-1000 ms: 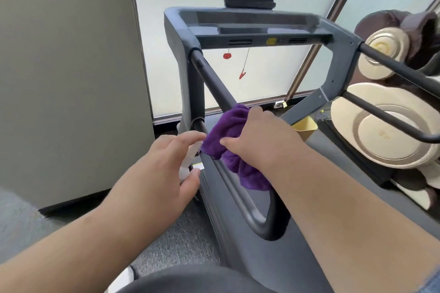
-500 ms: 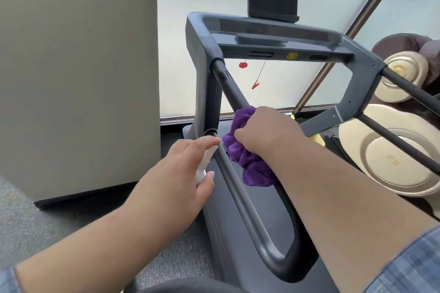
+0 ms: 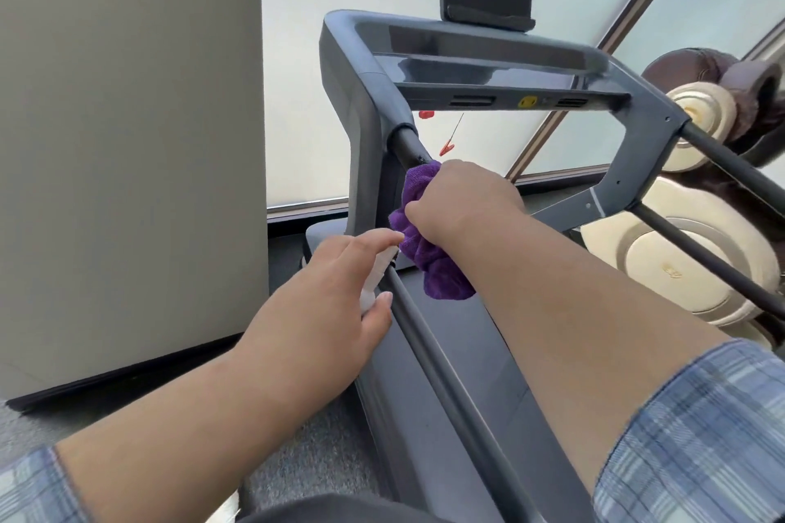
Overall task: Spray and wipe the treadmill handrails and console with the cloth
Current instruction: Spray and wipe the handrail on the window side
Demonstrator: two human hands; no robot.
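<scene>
Left of the left handrail (image 3: 451, 386) stands a grey partition (image 3: 127, 140). Just beside the rail's lower bar, on its left, the left hand (image 3: 340, 297) has its grip closed round a small white spray bottle (image 3: 374, 279). The thumb lies below and the forefinger along the top. The nozzle end points at the bar near the upright, but whether it touches cannot be told.

On the rail's upper bar, just below where it leaves the upright, sits the bunched purple cloth (image 3: 429, 263). The right hand (image 3: 463, 204) has its grip clamped over the cloth from above, knuckles up. A loose fold hangs out beneath the wrist, to the right of the lower bar.

Above and to the right of the rail's top end runs the console (image 3: 488, 55), with a red clip (image 3: 446, 147) dangling under it. Farther right are the right handrail (image 3: 730, 170) and a cream massage chair (image 3: 688, 263).
</scene>
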